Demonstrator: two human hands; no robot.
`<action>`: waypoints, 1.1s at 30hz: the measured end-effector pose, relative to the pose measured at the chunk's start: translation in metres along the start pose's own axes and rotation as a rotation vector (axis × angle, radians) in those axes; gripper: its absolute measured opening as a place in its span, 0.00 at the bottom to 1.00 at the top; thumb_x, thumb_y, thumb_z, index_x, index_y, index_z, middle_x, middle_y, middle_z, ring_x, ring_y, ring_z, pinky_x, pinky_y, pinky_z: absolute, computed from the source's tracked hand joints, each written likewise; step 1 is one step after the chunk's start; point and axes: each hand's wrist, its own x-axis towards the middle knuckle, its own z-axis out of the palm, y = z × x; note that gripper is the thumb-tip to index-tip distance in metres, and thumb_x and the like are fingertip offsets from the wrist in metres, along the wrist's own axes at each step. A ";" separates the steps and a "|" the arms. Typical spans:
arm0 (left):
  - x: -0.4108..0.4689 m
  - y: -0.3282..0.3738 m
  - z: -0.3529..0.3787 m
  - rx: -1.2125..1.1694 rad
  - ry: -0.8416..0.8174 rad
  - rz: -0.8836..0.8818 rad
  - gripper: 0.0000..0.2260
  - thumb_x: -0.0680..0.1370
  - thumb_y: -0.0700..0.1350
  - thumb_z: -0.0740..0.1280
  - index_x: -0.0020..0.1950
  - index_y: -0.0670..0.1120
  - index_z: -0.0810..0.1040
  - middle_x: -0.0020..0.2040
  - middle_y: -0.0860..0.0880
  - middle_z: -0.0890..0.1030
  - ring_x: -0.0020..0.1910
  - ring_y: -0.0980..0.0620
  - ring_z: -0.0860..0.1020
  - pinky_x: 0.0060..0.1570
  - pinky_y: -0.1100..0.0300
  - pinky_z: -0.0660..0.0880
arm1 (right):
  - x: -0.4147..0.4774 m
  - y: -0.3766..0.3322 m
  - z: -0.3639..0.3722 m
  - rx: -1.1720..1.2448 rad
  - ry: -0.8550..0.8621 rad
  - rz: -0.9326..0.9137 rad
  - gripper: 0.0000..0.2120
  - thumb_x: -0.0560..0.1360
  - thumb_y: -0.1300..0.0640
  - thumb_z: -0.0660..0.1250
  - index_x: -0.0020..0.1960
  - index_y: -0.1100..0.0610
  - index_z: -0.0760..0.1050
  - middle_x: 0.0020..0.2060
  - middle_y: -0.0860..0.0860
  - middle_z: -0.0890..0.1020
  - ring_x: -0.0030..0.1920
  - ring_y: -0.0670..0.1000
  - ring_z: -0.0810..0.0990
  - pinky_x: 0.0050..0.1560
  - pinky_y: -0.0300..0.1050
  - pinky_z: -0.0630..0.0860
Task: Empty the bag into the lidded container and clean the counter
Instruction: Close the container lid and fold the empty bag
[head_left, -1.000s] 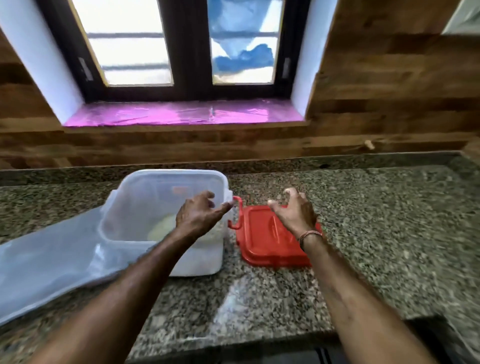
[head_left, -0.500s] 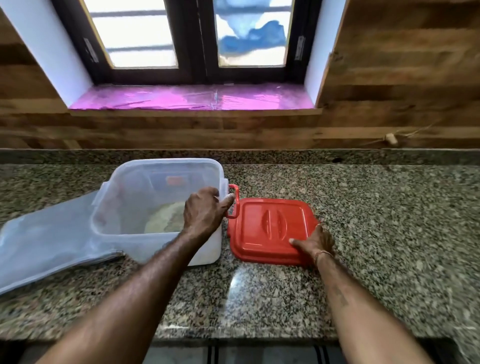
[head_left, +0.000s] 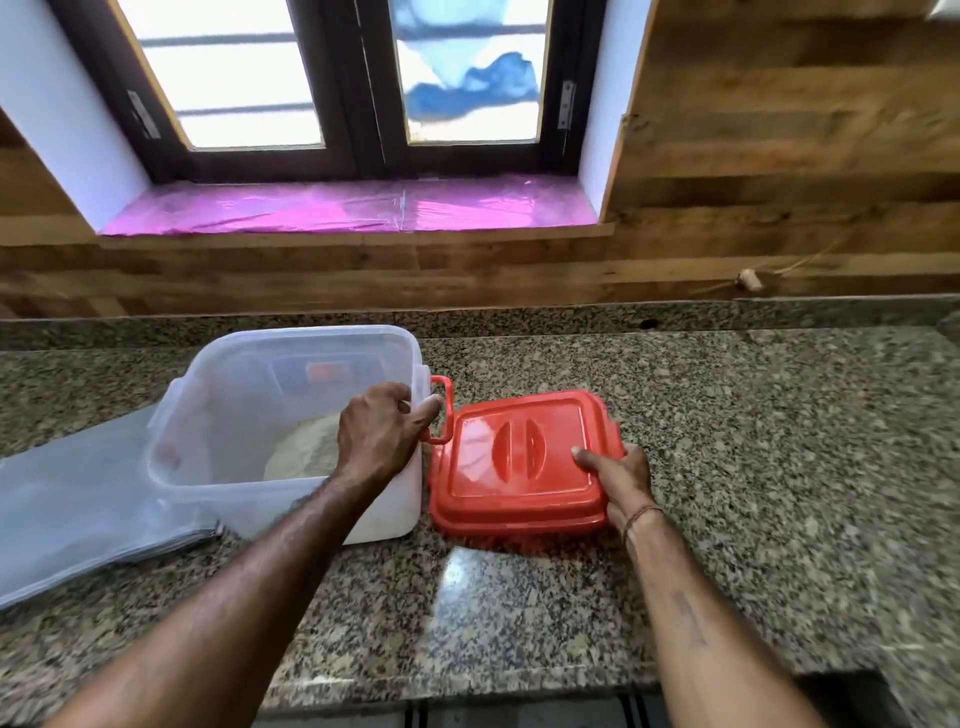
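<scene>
Head view: container at centre left, powder heaped inside, rim gripped by left hand. Lid at centre, beside it, near corner pinched by right hand. Bag flat, lower left. Step judged: closing. Next: lid lifted, aligned over rim. Count: one container, one lid, one bag.

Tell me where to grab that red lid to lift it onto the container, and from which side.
Take the red lid by its near right corner, coming from the right: it lies flat on the counter, the rim overhangs there, and the right hand already pinches that edge. The container blocks the left side.
</scene>
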 end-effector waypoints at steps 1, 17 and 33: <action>0.000 0.001 0.000 0.004 -0.001 0.001 0.23 0.77 0.61 0.70 0.32 0.45 0.73 0.30 0.48 0.78 0.32 0.49 0.76 0.28 0.60 0.61 | -0.002 -0.007 -0.004 0.005 0.026 -0.038 0.36 0.64 0.57 0.84 0.66 0.57 0.71 0.54 0.60 0.84 0.44 0.60 0.88 0.37 0.57 0.86; 0.055 -0.016 -0.069 -0.903 -0.204 -0.067 0.40 0.71 0.74 0.67 0.74 0.50 0.71 0.64 0.47 0.82 0.59 0.50 0.82 0.57 0.51 0.80 | -0.117 -0.145 0.023 0.354 -0.217 -0.247 0.27 0.69 0.62 0.79 0.67 0.59 0.77 0.56 0.61 0.86 0.56 0.63 0.86 0.49 0.62 0.85; 0.036 -0.193 -0.140 -0.549 -0.072 -0.240 0.39 0.77 0.57 0.72 0.83 0.48 0.59 0.84 0.49 0.55 0.82 0.46 0.57 0.78 0.52 0.55 | -0.135 -0.063 0.215 -0.335 -0.067 -0.434 0.45 0.51 0.21 0.76 0.58 0.50 0.79 0.55 0.54 0.84 0.54 0.56 0.85 0.54 0.58 0.85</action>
